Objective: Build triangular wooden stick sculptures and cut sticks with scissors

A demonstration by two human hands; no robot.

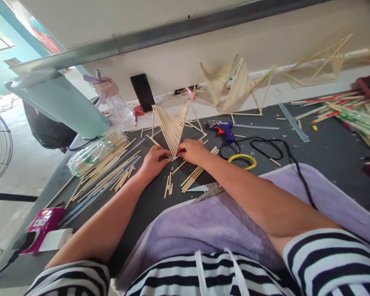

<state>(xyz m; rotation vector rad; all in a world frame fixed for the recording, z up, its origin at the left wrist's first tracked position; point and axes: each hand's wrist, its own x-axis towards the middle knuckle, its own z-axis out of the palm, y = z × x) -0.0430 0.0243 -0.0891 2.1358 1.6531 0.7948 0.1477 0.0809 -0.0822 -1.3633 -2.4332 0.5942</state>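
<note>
A twisted model of thin wooden sticks (172,125) stands on the dark table in front of me. At its near bottom corner, my left hand (158,159) pinches the left side of the frame, fingers closed. My right hand (190,151) closes its fingers on the same corner from the right. Short cut sticks (169,185) lie just below the corner, and longer sticks (193,179) lie under and beside my right forearm. Scissors (208,189) rest at the cloth's edge, with their yellow handle (245,161) beyond my forearm. My fingertips partly hide the joint.
A blue glue gun (226,128) with a black cable lies right of the model. Finished stick models (217,84) stand behind, near a phone (142,92). Left are loose sticks (107,164), a plastic-wrapped bundle (95,152) and a pink power box (46,224). A purple cloth (203,230) covers my lap.
</note>
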